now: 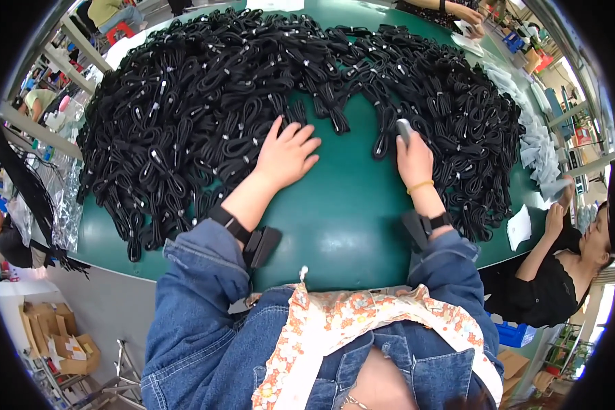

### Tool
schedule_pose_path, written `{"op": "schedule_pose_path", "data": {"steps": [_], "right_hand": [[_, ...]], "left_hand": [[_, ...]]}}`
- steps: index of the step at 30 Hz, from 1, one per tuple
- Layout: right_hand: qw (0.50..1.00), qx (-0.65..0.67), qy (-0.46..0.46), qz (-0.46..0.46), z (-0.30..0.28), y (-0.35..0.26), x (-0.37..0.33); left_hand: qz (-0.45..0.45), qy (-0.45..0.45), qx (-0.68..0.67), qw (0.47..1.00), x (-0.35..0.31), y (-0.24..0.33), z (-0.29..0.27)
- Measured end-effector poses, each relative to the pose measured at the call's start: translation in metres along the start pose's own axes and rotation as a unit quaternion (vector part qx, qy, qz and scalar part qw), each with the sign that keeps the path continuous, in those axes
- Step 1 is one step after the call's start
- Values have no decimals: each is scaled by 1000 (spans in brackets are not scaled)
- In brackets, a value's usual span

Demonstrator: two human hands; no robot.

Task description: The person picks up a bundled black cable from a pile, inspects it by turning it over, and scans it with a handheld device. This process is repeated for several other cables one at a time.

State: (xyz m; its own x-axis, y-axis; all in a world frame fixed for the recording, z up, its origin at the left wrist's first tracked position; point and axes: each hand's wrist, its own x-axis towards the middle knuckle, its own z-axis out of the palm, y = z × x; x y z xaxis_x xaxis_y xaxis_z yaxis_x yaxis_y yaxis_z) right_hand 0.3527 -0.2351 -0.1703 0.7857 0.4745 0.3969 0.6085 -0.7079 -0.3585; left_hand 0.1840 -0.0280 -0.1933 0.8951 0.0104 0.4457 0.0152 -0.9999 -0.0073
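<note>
Big heaps of black cable bundles (205,102), each coiled and tied with small pale bands, cover the far and left parts of a green table (342,212). My left hand (288,156) lies palm down with fingers spread at the inner edge of the left heap, fingertips near the bundles. In my right hand (415,160) is a small grey-white handheld piece (404,128), gripped with its end pointing away from me; its kind is hard to make out. That hand is beside the cable bundles of the right heap (465,130).
Pale plastic bags (541,157) line the table's right edge, near a white paper (518,229). A person in black (547,273) sits at the right; another person's hand (466,14) shows at the far edge. Long black cables (31,178) hang at the left, above cardboard boxes (72,352).
</note>
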Motion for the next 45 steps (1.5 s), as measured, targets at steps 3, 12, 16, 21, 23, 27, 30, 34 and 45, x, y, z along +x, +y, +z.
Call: {"op": "schedule_pose_path", "data": {"steps": [3,12,16,21,23,27,30,34,45], "right_hand": [[984,178,32,-2,-17,-19,34],[984,77,-62,-151,121,-86,219],[920,376,-93,56,193,-131,196],[907,392,-151,-40,202,-138,185],[917,332,-208,-72,194,-119,197],[980,175,-49,85,171,-52,215],[990,65,-105,60,164,-29,215],[993,-58,-78,-64,154,-43,198],[929,173,-321,-69,121,-84,139]], "left_hand": [[2,-16,-40,999,2,-2,-5],[-28,-50,-107,993,10,-4,-3],[-39,-58,-119,990,15,-4,-3],[-52,-69,-137,987,22,0,1],[-47,-77,-140,986,22,-2,1],[-44,-81,-143,985,21,-4,1],[-44,-82,-147,985,20,-4,1],[-39,-64,-149,986,19,-3,-1],[-36,-29,-143,989,18,-2,-1]]}}
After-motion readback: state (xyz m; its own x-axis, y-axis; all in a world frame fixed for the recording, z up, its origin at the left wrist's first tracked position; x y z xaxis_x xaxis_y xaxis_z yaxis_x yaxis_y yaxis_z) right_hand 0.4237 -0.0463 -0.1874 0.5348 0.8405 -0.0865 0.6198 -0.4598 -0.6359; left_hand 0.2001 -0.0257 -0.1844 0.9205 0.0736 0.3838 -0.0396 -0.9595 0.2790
